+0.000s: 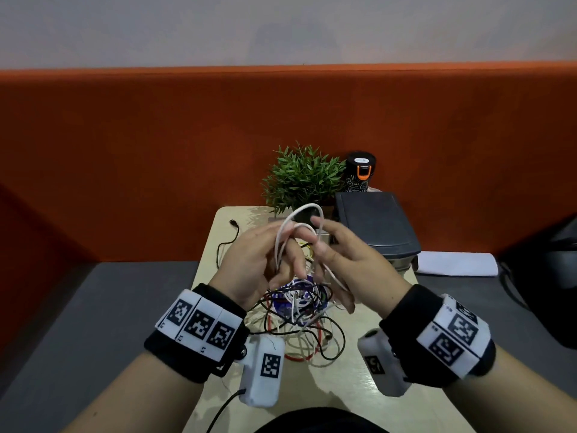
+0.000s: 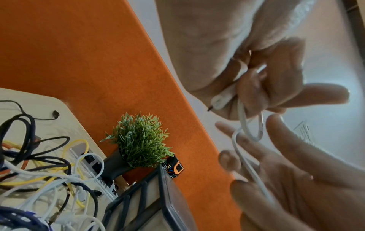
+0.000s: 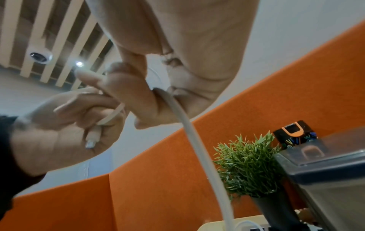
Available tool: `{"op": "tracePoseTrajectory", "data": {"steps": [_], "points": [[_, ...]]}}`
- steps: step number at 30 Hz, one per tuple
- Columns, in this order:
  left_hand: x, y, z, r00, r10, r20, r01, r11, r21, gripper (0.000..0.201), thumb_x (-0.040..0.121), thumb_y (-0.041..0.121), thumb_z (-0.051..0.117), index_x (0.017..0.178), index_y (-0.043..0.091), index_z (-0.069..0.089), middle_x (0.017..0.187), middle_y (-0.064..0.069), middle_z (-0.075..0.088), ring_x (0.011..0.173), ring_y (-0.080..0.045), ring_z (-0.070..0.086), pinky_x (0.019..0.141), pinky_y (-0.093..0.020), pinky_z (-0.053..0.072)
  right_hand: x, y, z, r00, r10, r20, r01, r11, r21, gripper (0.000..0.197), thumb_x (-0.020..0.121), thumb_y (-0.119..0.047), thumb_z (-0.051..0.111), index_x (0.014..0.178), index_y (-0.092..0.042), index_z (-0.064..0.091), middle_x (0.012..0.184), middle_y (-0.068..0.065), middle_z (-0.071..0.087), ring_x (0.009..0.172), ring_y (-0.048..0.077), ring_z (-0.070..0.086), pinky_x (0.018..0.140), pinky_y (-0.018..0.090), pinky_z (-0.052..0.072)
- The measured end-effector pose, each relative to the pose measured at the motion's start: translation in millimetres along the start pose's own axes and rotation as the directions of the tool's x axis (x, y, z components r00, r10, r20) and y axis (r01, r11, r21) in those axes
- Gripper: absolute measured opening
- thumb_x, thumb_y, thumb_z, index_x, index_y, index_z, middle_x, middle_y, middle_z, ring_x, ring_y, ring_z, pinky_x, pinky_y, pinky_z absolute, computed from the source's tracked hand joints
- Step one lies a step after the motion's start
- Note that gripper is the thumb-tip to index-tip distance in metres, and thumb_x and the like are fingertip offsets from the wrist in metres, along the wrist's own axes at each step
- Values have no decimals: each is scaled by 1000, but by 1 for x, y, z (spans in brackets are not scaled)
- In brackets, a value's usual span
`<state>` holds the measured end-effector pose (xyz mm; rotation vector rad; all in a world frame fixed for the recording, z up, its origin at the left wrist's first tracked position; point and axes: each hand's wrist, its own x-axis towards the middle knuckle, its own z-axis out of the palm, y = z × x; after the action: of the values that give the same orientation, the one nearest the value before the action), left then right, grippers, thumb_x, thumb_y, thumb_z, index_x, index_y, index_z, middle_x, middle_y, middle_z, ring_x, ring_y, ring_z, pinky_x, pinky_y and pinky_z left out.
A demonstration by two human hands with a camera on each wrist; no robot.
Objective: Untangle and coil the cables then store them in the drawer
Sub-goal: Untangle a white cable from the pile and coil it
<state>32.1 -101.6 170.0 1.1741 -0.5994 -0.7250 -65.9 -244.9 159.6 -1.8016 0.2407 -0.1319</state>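
Both hands are raised above a tangle of cables on the small beige table. My left hand has its fingers curled round the plug end of a white cable, which arches in loops between the hands. My right hand takes the same cable in the crook between thumb and forefinger. Its other fingers are spread fairly straight. From there the cable hangs down into the tangle. A dark grey drawer unit stands at the table's back right. I cannot tell whether a drawer is open.
A potted green plant and a black bottle stand at the back by the orange partition. A white power strip lies under the tangle. A black cable end trails to the back left. A white cloth lies beside the table.
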Motion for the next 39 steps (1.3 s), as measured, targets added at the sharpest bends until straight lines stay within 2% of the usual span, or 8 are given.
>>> {"op": "tracePoseTrajectory", "data": {"steps": [7, 11, 14, 20, 27, 32, 35, 39], "points": [[-2, -2, 0, 993, -113, 34, 110, 991, 73, 29, 97, 10, 35, 88, -7, 58, 54, -10, 54, 41, -19, 46, 40, -24, 43, 6, -6, -3, 991, -115, -74, 125, 979, 160, 29, 101, -18, 41, 79, -23, 59, 55, 16, 41, 41, 26, 41, 40, 34, 48], [-2, -3, 0, 992, -123, -31, 126, 987, 98, 32, 97, 3, 31, 88, -6, 60, 54, -3, 60, 53, -26, 49, 41, -22, 45, 9, -6, -12, 991, -47, -124, 65, 987, 146, 27, 102, -19, 39, 89, -11, 60, 52, 6, 38, 36, 19, 29, 34, 24, 32], [1, -7, -2, 991, -119, -65, 126, 986, 107, 34, 97, 0, 31, 87, -5, 63, 59, 1, 64, 70, -32, 48, 44, -18, 46, 9, -7, -19, 999, 23, -48, -20, 999, 50, 16, 97, -10, 50, 89, -9, 63, 46, 1, 41, 33, 17, 33, 34, 25, 38], [7, -10, -13, 974, -125, -190, 126, 992, -9, 41, 92, 3, 32, 67, 5, 63, 63, -5, 42, 53, -14, 38, 47, -23, 33, 3, -11, -31, 998, 8, 56, -1, 993, -120, 6, 85, -6, 68, 84, -12, 66, 57, 8, 59, 48, 24, 57, 47, 23, 45], [8, -5, -17, 971, -193, -142, 172, 975, -144, 29, 99, 19, 35, 101, 4, 60, 62, 3, 39, 48, -8, 28, 42, -18, 23, -3, 0, -21, 967, 24, 255, 63, 943, -328, 24, 69, -37, 81, 86, -28, 67, 56, -8, 51, 53, 9, 44, 55, 30, 35], [8, -4, -16, 974, -124, -187, 76, 967, -243, 31, 100, 18, 34, 104, 3, 61, 65, 1, 54, 49, -8, 44, 43, -18, 35, -7, 6, -15, 966, -62, 249, 165, 894, -416, 34, 85, -51, 52, 98, -25, 68, 88, -2, 68, 81, 11, 60, 76, 34, 48], [9, -2, -16, 980, -74, -183, 6, 939, -344, 31, 98, 15, 36, 99, -2, 61, 83, -9, 71, 72, -13, 68, 63, -20, 57, -8, 10, -9, 950, -51, 307, 227, 787, -573, 24, 95, -43, 47, 104, -30, 66, 99, -4, 70, 95, 13, 62, 83, 38, 50], [8, -5, -14, 987, -36, -157, -30, 918, -395, 30, 87, 15, 46, 94, -8, 64, 110, -21, 68, 103, -26, 67, 89, -33, 54, -10, 5, -4, 935, -64, 349, 262, 787, -559, 24, 95, -41, 49, 106, -30, 67, 98, -8, 71, 94, 9, 63, 84, 36, 50]]}}
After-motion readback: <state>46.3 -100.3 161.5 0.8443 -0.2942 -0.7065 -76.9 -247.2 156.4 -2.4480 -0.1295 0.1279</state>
